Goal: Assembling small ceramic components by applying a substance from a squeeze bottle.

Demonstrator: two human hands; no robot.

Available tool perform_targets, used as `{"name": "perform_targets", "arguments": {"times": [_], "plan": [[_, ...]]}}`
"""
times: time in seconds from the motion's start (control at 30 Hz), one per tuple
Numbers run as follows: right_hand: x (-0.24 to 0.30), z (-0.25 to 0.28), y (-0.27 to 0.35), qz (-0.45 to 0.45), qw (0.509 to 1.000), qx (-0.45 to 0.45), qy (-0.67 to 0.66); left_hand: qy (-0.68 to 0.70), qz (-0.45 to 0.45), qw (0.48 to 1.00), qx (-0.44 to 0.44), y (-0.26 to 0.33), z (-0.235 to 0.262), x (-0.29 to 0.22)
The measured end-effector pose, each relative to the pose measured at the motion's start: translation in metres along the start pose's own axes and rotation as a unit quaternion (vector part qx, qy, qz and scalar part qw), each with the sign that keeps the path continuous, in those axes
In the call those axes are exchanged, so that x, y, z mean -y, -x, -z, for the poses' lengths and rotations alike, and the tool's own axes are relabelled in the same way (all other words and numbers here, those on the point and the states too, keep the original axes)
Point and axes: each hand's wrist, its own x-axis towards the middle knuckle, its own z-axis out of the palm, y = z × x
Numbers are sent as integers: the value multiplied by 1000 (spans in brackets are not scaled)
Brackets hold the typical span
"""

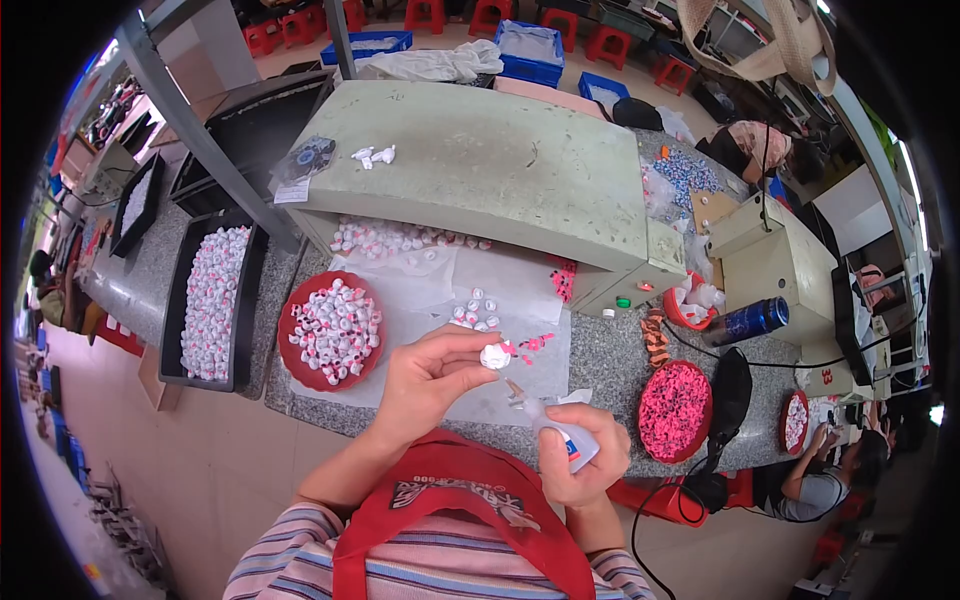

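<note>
Between the thumb and fingers of my left hand (425, 380) is a small white rounded toy piece (494, 356) with a bit of pink at its side. My right hand (580, 465) is wrapped round a translucent squeeze bottle (556, 430). The bottle's narrow nozzle tilts up toward the white piece, a little below it and seemingly apart from it. Beneath and beyond my hands lies white paper (410, 300) on the speckled table. Several white pieces (476, 308) stand on it just past my left hand, and small pink pieces (538, 342) are scattered to their right.
On the left are a red bowl (292, 368) and a black tray (205, 382), both full of white pieces. A red bowl of pink pieces (676, 410) sits on the right, near a blue can (755, 318). A pale green metal bench housing (470, 150) spans the back. Co-workers sit at right.
</note>
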Motion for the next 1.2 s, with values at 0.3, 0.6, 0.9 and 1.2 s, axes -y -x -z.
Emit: {"name": "perform_targets", "arguments": {"times": [0.3,0.6,0.9,1.2], "plan": [[-3,1,3,3,1000,-29,-8,39,78,996,-4,-1,2,-2],[-4,0,2,10,999,-31,-14,135,98,986,23,-1,5,2],[-5,2,3,3,999,-36,-2,145,104,984,21,-3,7,1],[-1,1,2,-4,1000,-21,-12,142,103,984,21,-3,5,1]]}}
